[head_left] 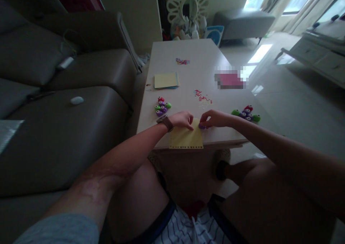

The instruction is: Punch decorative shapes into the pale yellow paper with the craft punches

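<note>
A sheet of yellow paper point(185, 139) lies at the near edge of the white table, with a row of small punched holes along its near side. My left hand point(183, 120), a brown-strapped watch point(165, 122) at its wrist, holds the sheet near its far edge, thumb on top and fingers curled. At the sheet's right edge, my right hand point(212, 118) is closed around a small purple craft punch point(202, 126). More craft punches in purple, green and red form two clusters, one left point(162, 107) and one right point(246, 114).
Beyond my hands lie red and pale paper bits point(202, 98), with another colourful pile point(182, 61) farther back. A stack of coloured paper point(166, 81) is at the left, and a blurred pink item point(230, 80) at the right. A sofa point(67, 129) flanks the table point(194, 51).
</note>
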